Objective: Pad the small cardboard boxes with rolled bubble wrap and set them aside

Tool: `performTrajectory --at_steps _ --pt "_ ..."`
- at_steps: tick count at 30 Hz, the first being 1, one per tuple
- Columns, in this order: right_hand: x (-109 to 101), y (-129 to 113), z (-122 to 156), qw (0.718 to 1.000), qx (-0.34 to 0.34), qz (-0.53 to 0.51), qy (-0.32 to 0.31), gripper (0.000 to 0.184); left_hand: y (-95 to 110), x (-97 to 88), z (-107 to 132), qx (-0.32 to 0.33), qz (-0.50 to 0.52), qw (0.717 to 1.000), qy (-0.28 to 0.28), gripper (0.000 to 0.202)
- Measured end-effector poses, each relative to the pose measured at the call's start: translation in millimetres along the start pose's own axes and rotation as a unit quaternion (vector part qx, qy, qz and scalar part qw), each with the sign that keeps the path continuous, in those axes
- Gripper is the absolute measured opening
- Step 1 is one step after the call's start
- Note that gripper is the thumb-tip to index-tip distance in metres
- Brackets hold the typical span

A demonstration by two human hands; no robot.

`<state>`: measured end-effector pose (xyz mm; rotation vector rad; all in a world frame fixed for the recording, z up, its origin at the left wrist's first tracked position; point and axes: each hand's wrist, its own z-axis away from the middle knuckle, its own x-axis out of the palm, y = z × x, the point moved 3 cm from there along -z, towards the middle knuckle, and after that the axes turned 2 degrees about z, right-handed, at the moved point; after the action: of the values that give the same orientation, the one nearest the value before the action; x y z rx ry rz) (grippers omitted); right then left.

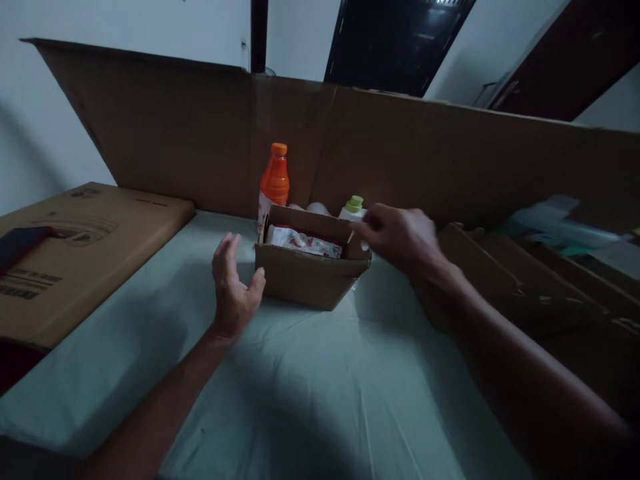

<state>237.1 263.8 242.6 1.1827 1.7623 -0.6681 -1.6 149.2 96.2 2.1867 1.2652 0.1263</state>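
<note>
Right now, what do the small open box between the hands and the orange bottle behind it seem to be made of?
The small box looks like brown cardboard, matte: dull surface, folded flaps, creased corners. The orange bottle seems plastic, smooth and slightly glossy, with an orange cap and a pale label; glass cannot be ruled out in this dim light.

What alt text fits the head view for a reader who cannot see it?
A person's hands frame a small open cardboard box on a pale sheet: the left hand open beside its left side, the right hand at its right rear corner by a green-capped white bottle. An orange bottle stands behind the box; a packet lies inside.
</note>
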Motion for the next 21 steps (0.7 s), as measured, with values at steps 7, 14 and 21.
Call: performTrajectory --at_steps 7,14,21 --pt "63 47 106 0.935 0.106 -0.338 -0.011 0.042 -43 15.3 0 -0.2 0.177 0.949 -0.165 0.077" --pt "121 -2 90 0.887 0.125 -0.44 -0.059 0.036 -19 49.0 1 -0.265 0.29 0.901 -0.184 0.058" --pt "59 66 186 0.908 0.167 -0.383 0.007 0.037 85 19.0 56 -0.126 0.294 0.916 -0.243 0.088"
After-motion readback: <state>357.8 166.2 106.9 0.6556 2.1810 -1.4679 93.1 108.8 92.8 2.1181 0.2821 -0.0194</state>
